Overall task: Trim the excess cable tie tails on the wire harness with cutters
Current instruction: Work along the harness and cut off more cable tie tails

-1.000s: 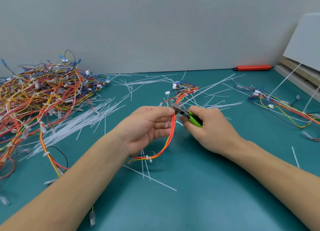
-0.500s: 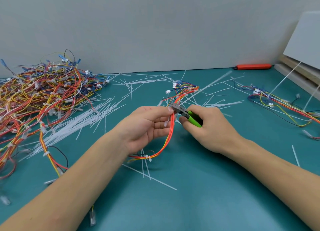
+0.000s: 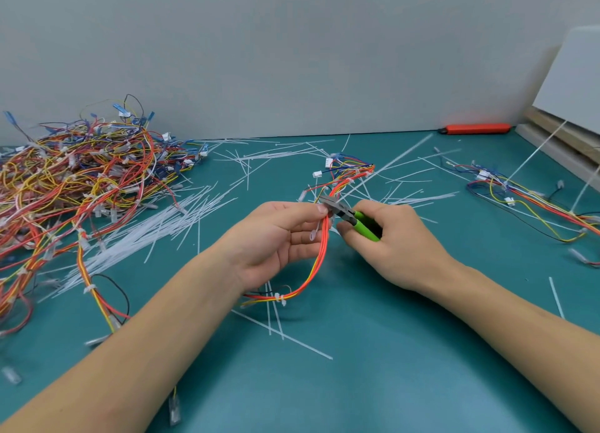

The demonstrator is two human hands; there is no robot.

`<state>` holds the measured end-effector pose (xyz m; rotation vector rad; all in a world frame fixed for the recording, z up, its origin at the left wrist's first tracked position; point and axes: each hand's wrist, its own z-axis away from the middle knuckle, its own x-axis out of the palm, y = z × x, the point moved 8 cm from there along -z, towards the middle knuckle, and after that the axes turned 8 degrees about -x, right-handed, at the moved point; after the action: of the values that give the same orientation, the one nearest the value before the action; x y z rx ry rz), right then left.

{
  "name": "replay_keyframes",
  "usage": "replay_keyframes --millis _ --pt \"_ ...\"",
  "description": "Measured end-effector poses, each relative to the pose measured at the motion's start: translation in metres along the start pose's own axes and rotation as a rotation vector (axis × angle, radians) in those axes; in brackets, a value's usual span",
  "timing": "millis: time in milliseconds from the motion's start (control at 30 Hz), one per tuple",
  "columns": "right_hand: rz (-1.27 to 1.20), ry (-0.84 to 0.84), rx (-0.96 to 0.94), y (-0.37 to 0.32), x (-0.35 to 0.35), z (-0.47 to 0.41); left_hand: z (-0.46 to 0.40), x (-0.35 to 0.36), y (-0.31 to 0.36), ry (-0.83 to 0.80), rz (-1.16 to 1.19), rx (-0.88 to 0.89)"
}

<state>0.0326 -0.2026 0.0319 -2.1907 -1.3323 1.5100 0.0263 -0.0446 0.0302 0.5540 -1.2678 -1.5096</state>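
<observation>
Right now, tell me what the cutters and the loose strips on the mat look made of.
Cutters: dull grey head, likely metal; bright green handles look like matte plastic or rubber sleeves. Cut tie tails: thin, translucent white, straight and stiff, probably nylon-type plastic. Mat: teal, low sheen, seemingly rubber or vinyl.

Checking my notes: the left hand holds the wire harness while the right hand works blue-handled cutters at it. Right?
Not quite. The head view shows the cutters have green handles, not blue. The rest stands: the left hand holds the wire harness, the right hand works the cutters.
</observation>
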Motion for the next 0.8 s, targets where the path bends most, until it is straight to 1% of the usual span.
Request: replay_keyframes --millis 233,433,667,800 --pt "0.009 -0.016 -0.047 -0.003 -0.0001 -0.0017 0.0004 -0.0012 0.001 0.009 -0.036 0.012" --pt "0.086 -0.022 0.011 0.0027 0.0 0.0004 -0.0011 -0.0029 -0.0011 0.015 -0.057 0.004" --pt "0.082 0.003 -0.048 -0.0036 -0.002 -0.0015 -0.0035 -0.0057 -0.0023 0.033 -0.058 0.0" --pt "0.081 0.0 -0.05 -0.0056 -0.0014 -0.0019 -0.0045 -0.0073 -0.0023 0.039 -0.073 0.003"
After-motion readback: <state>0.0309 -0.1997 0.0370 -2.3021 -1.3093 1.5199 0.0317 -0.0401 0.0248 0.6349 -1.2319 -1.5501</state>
